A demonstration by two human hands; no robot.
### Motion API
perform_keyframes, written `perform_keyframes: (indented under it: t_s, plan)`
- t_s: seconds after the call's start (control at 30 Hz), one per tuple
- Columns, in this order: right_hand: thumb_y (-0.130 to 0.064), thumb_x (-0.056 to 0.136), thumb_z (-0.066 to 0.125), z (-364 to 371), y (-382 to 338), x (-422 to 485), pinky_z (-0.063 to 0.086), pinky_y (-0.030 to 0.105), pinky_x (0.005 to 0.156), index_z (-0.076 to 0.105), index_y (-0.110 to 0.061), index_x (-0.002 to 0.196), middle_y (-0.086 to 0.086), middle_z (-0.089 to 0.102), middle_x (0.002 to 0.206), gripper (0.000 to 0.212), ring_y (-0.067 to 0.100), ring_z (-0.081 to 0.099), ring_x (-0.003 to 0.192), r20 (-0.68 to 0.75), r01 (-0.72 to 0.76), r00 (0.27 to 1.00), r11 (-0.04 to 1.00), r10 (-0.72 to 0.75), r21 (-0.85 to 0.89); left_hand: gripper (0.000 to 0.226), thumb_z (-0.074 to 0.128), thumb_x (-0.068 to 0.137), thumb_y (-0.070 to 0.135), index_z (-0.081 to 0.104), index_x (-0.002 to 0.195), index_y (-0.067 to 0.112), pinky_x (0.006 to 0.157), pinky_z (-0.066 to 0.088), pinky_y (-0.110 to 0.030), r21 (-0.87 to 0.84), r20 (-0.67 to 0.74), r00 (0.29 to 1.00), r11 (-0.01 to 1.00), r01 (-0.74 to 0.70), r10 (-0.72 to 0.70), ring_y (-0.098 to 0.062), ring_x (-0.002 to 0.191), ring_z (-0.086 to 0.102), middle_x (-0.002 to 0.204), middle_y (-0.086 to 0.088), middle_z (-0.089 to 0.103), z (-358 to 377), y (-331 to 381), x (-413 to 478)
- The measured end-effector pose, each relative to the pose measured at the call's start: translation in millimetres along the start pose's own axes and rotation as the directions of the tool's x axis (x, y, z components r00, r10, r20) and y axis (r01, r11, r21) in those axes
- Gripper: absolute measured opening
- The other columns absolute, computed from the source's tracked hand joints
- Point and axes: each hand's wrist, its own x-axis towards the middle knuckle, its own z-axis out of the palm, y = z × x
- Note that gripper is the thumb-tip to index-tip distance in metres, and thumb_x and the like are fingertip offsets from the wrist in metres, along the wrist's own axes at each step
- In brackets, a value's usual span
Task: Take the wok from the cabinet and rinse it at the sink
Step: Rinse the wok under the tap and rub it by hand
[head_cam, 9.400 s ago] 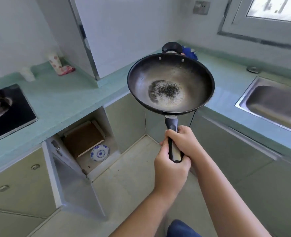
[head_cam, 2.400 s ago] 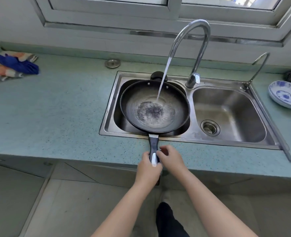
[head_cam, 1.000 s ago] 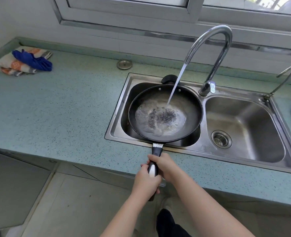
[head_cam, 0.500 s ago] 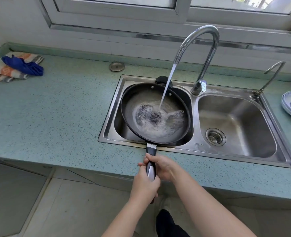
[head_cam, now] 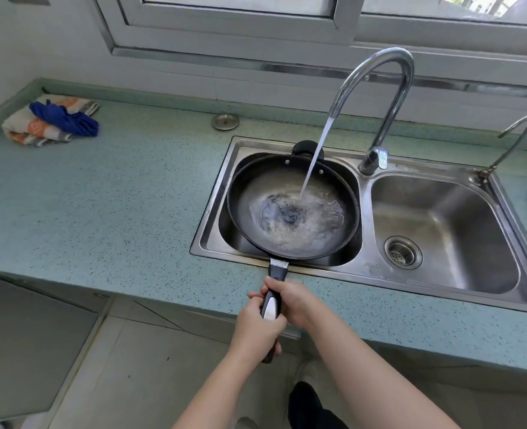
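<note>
Now, with left hand [head_cam: 256,331] and right hand [head_cam: 296,300] gripping the round black metal wok [head_cam: 246,187], your water [head_cam: 313,216] has swirled toward 3 o'clock: rinsing advances.

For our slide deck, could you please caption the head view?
The left hand and right hand hold the wok over the sink under the running faucet.

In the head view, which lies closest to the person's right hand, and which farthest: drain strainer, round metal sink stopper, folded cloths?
From the right hand:
1. Drain strainer, in the right basin.
2. Round metal sink stopper, farther back on the counter.
3. Folded cloths, far left by the wall.
</note>
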Motion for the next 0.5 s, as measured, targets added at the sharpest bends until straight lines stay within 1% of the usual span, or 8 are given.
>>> perform_keyframes:
  t_s: [0.07, 0.13, 0.23, 0.27, 0.33, 0.37, 0.43, 0.5]
  plan:
    - [-0.005, 0.094, 0.048, -5.1, 2.2, -0.3, 0.056, 0.026, 0.051, 0.047, -0.003, 0.071, 0.009, 0.057, 0.061, 0.023, 0.018, 0.069, 0.056, -0.055, 0.065, 0.996, 0.997, -0.067, -0.039, 0.008, 0.057, 0.079, 0.006, 0.052, 0.084, 0.010, 0.035, 0.039, -0.018, -0.078, 0.028, 1.000, 0.997, 0.007, -0.005, -0.012, 0.027, 0.049, 0.060, -0.003, 0.056, 5.0, 0.5, -0.9]
    - [-0.004, 0.093, 0.049, -12.8, 4.1, -0.8, 0.056, 0.028, 0.055, 0.047, -0.004, 0.071, 0.007, 0.057, 0.058, 0.022, 0.020, 0.069, 0.059, -0.084, 0.098, 0.991, 0.995, -0.101, -0.035, 0.011, 0.057, 0.077, 0.004, 0.049, 0.078, 0.011, 0.034, 0.037, -0.017, -0.142, 0.055, 0.998, 0.990, 0.011, -0.003, -0.013, 0.026, 0.048, 0.052, -0.001, 0.053, 12.5, -0.4, -1.3]
    - [-0.013, 0.095, 0.044, -20.0, 4.7, -1.1, 0.052, 0.032, 0.060, 0.047, -0.004, 0.065, 0.006, 0.064, 0.048, 0.032, 0.017, 0.068, 0.052, -0.080, 0.004, 0.997, 0.998, 0.001, 0.063, 0.012, 0.056, 0.067, 0.009, 0.049, 0.077, 0.012, 0.035, 0.037, -0.018, -0.219, 0.076, 0.997, 0.975, 0.023, -0.007, -0.014, 0.026, 0.046, 0.045, 0.002, 0.052, 21.2, -4.0, 0.2]
    - [-0.017, 0.096, 0.042, -20.6, 4.1, -0.8, 0.050, 0.031, 0.060, 0.047, -0.005, 0.063, 0.007, 0.066, 0.048, 0.035, 0.016, 0.067, 0.049, -0.071, -0.032, 0.997, 0.996, 0.039, 0.087, 0.011, 0.056, 0.068, 0.008, 0.050, 0.077, 0.012, 0.035, 0.037, -0.019, -0.226, 0.074, 0.997, 0.974, 0.024, -0.007, -0.015, 0.027, 0.047, 0.043, 0.003, 0.053, 22.7, -5.4, 1.3]
    - [-0.016, 0.097, 0.038, -21.0, 2.9, 0.6, 0.048, 0.029, 0.060, 0.046, -0.006, 0.063, 0.005, 0.065, 0.047, 0.037, 0.012, 0.067, 0.048, -0.054, -0.037, 0.998, 0.992, 0.043, 0.123, 0.011, 0.057, 0.074, 0.004, 0.050, 0.076, 0.013, 0.036, 0.038, -0.020, -0.214, 0.055, 0.998, 0.977, 0.021, -0.009, -0.015, 0.028, 0.048, 0.041, 0.004, 0.053, 23.9, -7.5, 2.6]
    - [-0.013, 0.098, 0.036, -20.9, 2.8, 1.6, 0.049, 0.028, 0.060, 0.046, -0.006, 0.064, 0.003, 0.063, 0.046, 0.036, 0.011, 0.068, 0.049, -0.052, -0.017, 0.998, 0.991, 0.024, 0.132, 0.011, 0.058, 0.075, 0.005, 0.050, 0.076, 0.012, 0.037, 0.039, -0.020, -0.199, 0.043, 0.999, 0.980, 0.018, -0.010, -0.014, 0.028, 0.049, 0.041, 0.004, 0.054, 24.0, -7.8, 2.1]
    - [-0.009, 0.098, 0.037, -19.9, 3.6, 3.8, 0.051, 0.026, 0.053, 0.046, -0.006, 0.067, 0.003, 0.057, 0.051, 0.033, 0.011, 0.066, 0.047, -0.080, 0.021, 0.997, 0.991, -0.011, 0.132, 0.009, 0.060, 0.076, 0.009, 0.052, 0.081, 0.011, 0.039, 0.041, -0.020, -0.137, 0.027, 0.999, 0.990, 0.029, -0.025, -0.014, 0.031, 0.053, 0.049, 0.003, 0.058, 23.8, -6.4, 0.9]
    - [-0.007, 0.097, 0.039, -18.1, 5.1, 6.2, 0.049, 0.022, 0.046, 0.044, -0.005, 0.068, 0.005, 0.050, 0.059, 0.029, 0.011, 0.060, 0.040, -0.113, 0.035, 0.993, 0.988, -0.018, 0.151, 0.015, 0.059, 0.078, 0.014, 0.054, 0.092, 0.011, 0.042, 0.046, -0.023, -0.040, 0.013, 0.998, 0.997, 0.060, -0.060, -0.019, 0.042, 0.061, 0.069, -0.004, 0.064, 24.1, -3.3, 1.4]
